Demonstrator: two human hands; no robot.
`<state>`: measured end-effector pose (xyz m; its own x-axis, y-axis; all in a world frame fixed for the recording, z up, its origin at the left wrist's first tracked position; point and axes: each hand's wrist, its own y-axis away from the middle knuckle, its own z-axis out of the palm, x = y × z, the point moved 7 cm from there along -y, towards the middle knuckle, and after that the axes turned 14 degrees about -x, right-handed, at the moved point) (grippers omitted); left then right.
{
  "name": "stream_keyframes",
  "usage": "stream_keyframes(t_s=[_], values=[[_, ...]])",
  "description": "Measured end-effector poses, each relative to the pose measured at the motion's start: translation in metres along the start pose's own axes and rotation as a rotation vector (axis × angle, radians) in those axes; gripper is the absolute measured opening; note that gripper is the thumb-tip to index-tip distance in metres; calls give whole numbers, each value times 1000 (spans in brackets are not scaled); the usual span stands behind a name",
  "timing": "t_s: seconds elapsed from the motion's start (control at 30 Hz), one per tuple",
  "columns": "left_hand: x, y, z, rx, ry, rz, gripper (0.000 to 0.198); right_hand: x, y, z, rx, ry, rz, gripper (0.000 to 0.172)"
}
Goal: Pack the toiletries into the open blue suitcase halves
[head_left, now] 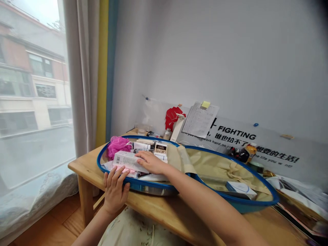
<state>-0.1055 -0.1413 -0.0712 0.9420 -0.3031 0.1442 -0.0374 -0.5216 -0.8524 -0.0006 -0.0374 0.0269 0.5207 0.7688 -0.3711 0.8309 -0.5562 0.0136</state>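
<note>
An opened case with a blue rim (159, 186) lies on the wooden table, its two round halves side by side. The left half holds a pink mesh sponge (119, 146), a white box (128, 160), tubes and a pack of cotton swabs (160, 149). My right hand (150, 162) rests on the white box's right end, fingers extended and palm down. At the front left rim is my left hand (115, 189), its fingers spread over the edge, fingertips close to the white box. Neither hand is wrapped round anything.
The case's right half holds a blue and white box (241, 189) and beige straps (237, 172). Bottles (248, 152) and papers (304, 194) are at the right. A jar (167, 134) stands behind the case. The wooden table's (84, 164) left corner is near the window.
</note>
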Motion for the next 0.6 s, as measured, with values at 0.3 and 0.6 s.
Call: stream_keyframes(t_s=[0.3,0.6], values=[[2,-1,-2,16,-14,32,43,116,107,-91,116,-86,363,41],[1,-1,-2,13,-7,7,43,231,250,-40,-421,-105,829,36]])
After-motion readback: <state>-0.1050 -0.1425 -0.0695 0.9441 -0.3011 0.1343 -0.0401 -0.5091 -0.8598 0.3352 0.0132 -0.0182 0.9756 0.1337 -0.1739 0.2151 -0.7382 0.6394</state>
